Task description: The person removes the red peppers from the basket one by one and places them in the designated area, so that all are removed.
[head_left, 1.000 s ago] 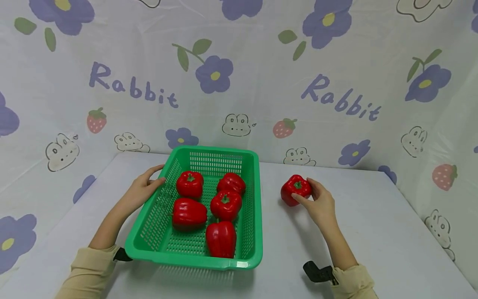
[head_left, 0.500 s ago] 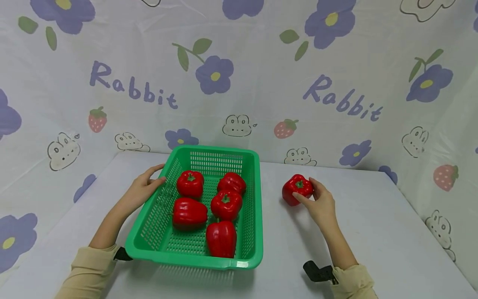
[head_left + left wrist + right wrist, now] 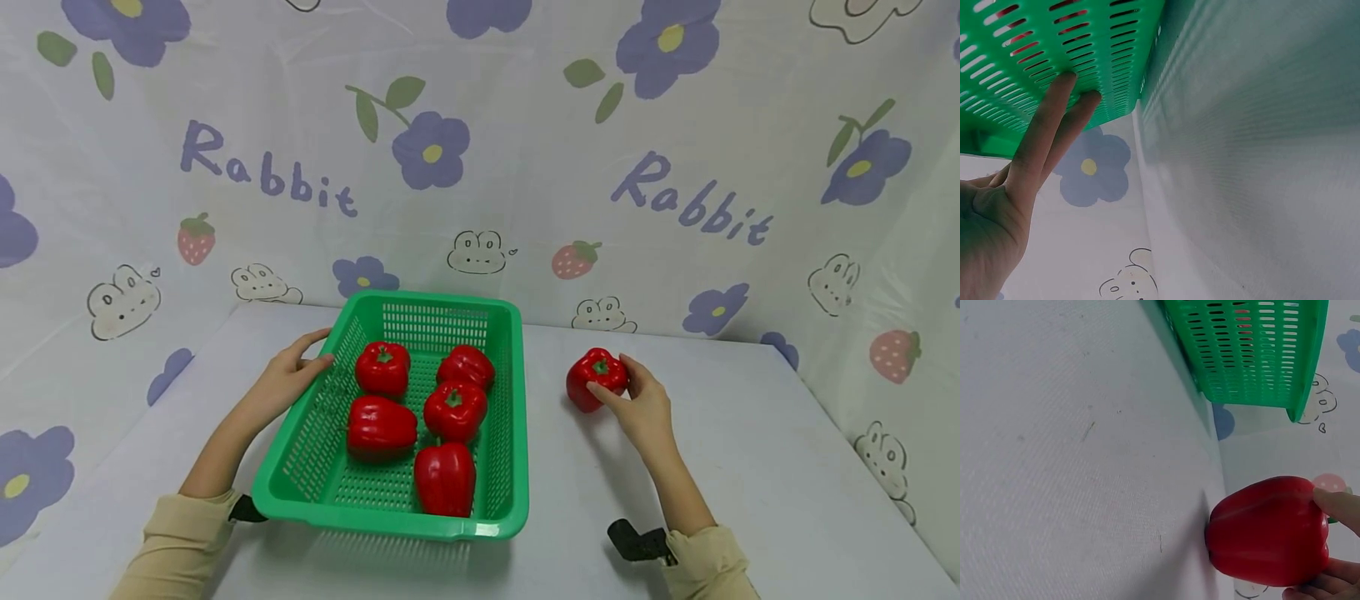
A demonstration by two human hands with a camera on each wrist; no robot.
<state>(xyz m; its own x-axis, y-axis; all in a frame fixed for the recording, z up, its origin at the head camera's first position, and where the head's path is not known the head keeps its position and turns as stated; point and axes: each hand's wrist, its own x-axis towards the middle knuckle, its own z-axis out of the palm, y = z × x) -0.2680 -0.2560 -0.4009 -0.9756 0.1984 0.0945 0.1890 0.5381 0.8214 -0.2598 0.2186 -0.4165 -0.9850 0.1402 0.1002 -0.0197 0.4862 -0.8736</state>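
A red bell pepper (image 3: 596,379), stem up, is at the table to the right of the green basket (image 3: 390,523). My right hand (image 3: 645,408) pinches it from its right side, thumb in front and fingers behind. In the right wrist view the pepper (image 3: 1269,531) has its bottom close to the white surface. On the basket's left side rests my left hand (image 3: 281,383), with its thumb at the rim. Seen from the left wrist, two straight fingers of that hand (image 3: 1029,165) touch the slotted outer wall (image 3: 1079,37).
Several red bell peppers (image 3: 381,429) lie inside the basket, some upright and some on their sides. Behind the white table (image 3: 750,467) hangs a patterned cloth (image 3: 525,167) with flowers and rabbits. The basket stands left of the table's middle.
The pepper in my right hand has shifted very slightly right and up in the head view. My left hand and the basket stay practically where they were.
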